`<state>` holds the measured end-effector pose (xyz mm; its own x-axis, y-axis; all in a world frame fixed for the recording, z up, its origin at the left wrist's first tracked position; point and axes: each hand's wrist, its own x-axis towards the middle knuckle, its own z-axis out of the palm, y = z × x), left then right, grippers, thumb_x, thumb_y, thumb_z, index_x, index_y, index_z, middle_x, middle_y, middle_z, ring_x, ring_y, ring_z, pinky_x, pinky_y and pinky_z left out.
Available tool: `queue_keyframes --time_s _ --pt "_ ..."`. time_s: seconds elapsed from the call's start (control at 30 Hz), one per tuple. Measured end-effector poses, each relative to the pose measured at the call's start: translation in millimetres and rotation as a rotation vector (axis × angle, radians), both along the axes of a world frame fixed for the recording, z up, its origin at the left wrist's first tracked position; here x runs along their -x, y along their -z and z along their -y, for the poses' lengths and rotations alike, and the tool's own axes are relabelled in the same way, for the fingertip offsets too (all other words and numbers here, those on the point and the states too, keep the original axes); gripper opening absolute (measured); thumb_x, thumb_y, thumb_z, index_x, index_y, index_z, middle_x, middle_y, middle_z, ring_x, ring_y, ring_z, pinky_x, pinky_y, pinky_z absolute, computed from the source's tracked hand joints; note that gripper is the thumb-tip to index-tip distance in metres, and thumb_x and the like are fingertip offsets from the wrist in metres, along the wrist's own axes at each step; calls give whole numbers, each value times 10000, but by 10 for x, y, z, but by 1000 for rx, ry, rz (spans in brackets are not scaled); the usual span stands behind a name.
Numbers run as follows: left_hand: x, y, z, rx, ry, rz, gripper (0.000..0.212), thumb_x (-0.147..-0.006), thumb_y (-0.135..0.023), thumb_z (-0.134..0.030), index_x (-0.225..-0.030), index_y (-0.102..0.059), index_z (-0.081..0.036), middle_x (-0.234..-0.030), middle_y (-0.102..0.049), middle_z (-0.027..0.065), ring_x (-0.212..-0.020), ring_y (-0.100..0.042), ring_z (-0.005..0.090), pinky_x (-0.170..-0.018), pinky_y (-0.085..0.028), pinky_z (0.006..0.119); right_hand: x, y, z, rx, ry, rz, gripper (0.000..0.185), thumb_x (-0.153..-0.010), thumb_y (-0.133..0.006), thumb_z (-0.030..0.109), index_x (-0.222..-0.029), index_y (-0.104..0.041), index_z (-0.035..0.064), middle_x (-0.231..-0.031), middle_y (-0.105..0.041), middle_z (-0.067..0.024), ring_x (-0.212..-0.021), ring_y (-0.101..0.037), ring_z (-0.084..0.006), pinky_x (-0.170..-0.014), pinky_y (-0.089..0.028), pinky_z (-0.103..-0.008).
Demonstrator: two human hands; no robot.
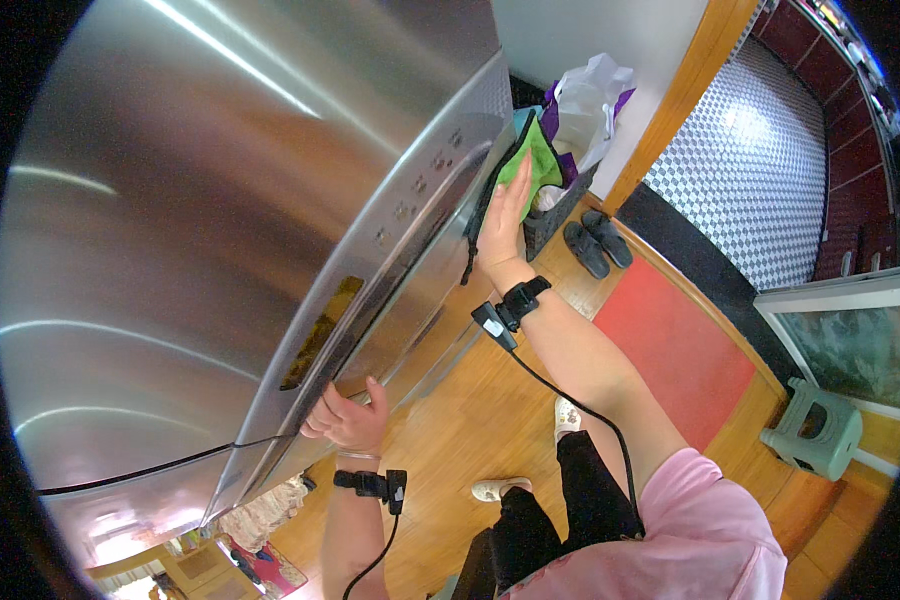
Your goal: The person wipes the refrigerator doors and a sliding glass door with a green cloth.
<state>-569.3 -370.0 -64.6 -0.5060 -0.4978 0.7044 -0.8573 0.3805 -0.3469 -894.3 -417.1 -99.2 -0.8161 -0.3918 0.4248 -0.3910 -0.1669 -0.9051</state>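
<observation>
A brushed stainless-steel refrigerator (217,247) fills the left side of the head view. Across its front runs a slanting control strip (367,214) with small symbols and a dark display window (321,334). My left hand (350,421) is hooked at the refrigerator door edge (300,409) below that strip, thumb raised and fingertips partly hidden. Farther up, my right hand (505,225) lies nearly flat on a green cloth (544,161) with black edging, at the refrigerator's far front corner. Part of the cloth is beneath my fingers. Each wrist wears a black strapped device with a cable.
Beside the far corner stands a dark bin (559,214) with white and purple bags (589,97). Black slippers (598,244) and a red mat (667,345) lie on the wooden floor (450,442). A green plastic stool (814,431) is at right, near a doorway with checkered tiles (735,161).
</observation>
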Motion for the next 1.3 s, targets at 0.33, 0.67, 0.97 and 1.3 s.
queue_keyframes --time_s 0.33,0.67,0.97,1.3 --pt "-722 1240 -301 -338 315 118 685 -816 -662 -332 -1425 -398 -164 -1567 -70 231 -1439 -17 492 -1107 -31 664 -1507 1538 -84 -223 -31 152 730 -868 -467 68 -1452 -84 -141 -1561 48 -289 -1463 34 -404 -1197 -24 -427" --pt "-1450 2340 -492 -371 241 227 562 -825 -639 -365 -1320 -525 -125 -1495 -235 238 -1431 -56 490 -1086 -42 683 -2154 1578 -203 151 -115 40 475 -811 -511 180 -1211 -531 -76 -1327 -448 -285 -1301 -295 -499 -1144 -81 -600" --pt "-1024 2510 4 221 38 -119 603 -838 -621 -448 -1303 -541 -72 -1453 -357 161 -1361 -287 433 -1104 -120 616 -575 1812 33 202 9 -105 439 -963 -383 168 -1343 -379 -52 -1359 -411 -247 -1225 -401 -390 -1063 -300 -416" --pt "-796 2638 54 343 97 -247 599 -796 -635 -447 -1331 -549 -192 -1437 -437 92 -1351 -372 316 -1100 -226 536 -1702 2473 -208 60 -9 -1048 575 -778 -544 176 -1303 -476 -49 -1437 -323 -336 -1350 -282 -473 -1129 -171 -544"
